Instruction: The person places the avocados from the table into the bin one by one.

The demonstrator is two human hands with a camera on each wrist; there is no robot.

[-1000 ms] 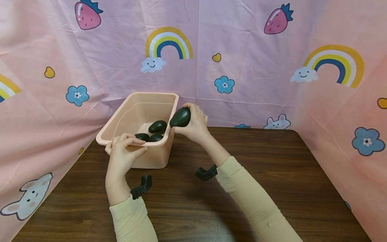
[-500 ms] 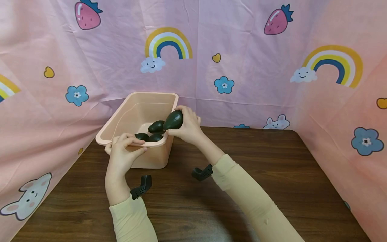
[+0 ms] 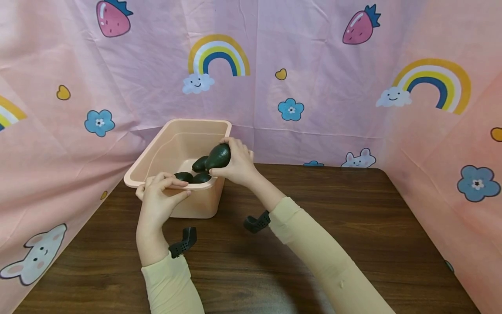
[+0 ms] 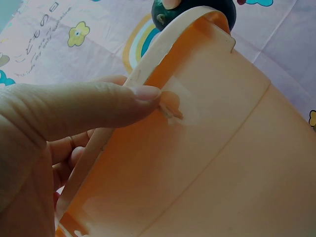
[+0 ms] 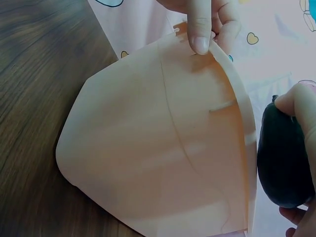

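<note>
A peach plastic bin (image 3: 157,146) stands on the table with three dark green avocados inside: one avocado (image 3: 199,164) farther back, plus a left avocado (image 3: 183,177) and a right avocado (image 3: 201,178) by the near wall. My left hand (image 3: 158,200) grips the near rim, thumb outside and fingers over the edge. In the left wrist view its thumb (image 4: 113,101) presses the outer wall. My right hand (image 3: 239,163) holds another avocado (image 3: 218,156) between thumb and fingers, over the bin's right rim. That held avocado (image 5: 284,155) appears beside the rim in the right wrist view.
The dark wood table (image 3: 333,218) extends right and toward the front. A pink and purple printed cloth (image 3: 325,126) hangs behind and along both sides, close to the bin's back. Each wrist carries a black camera mount (image 3: 256,222).
My right hand has moved left with its avocado, from outside the bin's right rim to over the bin's inside. The left hand and the bin have stayed in place.
</note>
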